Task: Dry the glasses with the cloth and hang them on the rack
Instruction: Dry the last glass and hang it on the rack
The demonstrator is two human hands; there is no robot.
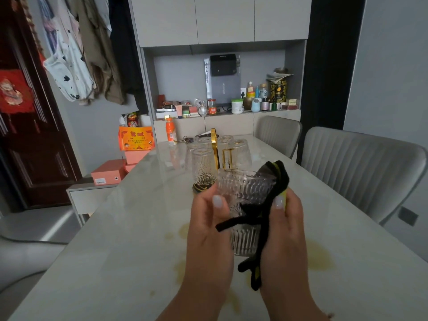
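The left hand [209, 218] clasped the glass [243, 205] above the counter [120, 251], rack [216, 149] at twelve o'clock, while the right hand [283, 228] pinched the cloth [266, 205]; turning the glass steadily would have dried it best.

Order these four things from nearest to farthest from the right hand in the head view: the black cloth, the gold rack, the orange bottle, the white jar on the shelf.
1. black cloth: held in the right hand, against the glass.
2. gold rack: mid-table, ahead.
3. orange bottle: far left table edge.
4. white jar: on the shelf beyond the table.
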